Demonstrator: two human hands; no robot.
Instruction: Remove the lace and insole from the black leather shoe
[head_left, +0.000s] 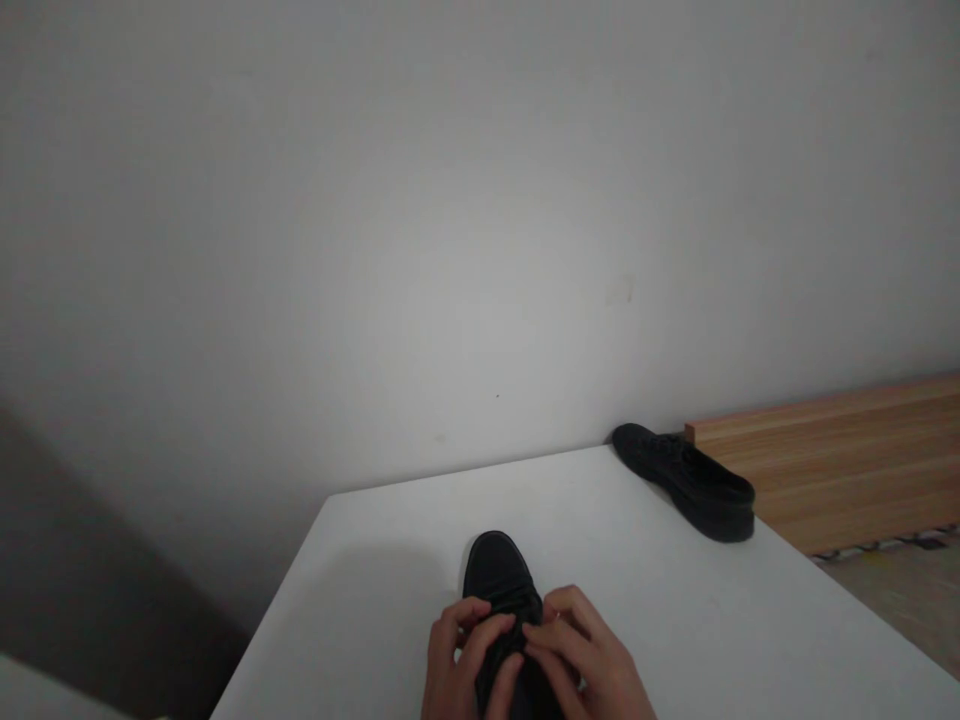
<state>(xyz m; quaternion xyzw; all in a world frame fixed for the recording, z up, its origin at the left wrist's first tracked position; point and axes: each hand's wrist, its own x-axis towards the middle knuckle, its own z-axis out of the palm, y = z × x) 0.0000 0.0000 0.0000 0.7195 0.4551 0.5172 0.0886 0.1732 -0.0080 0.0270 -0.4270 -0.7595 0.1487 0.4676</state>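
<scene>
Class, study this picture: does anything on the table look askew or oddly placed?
Yes. The second black shoe lies at the white table's far right corner, partly over the edge, far from the near shoe both hands work on.

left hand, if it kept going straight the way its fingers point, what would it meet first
Probably the right hand: the left hand points right across the black shoe both are touching, fingertips almost meeting. Depth is unclear.
</scene>
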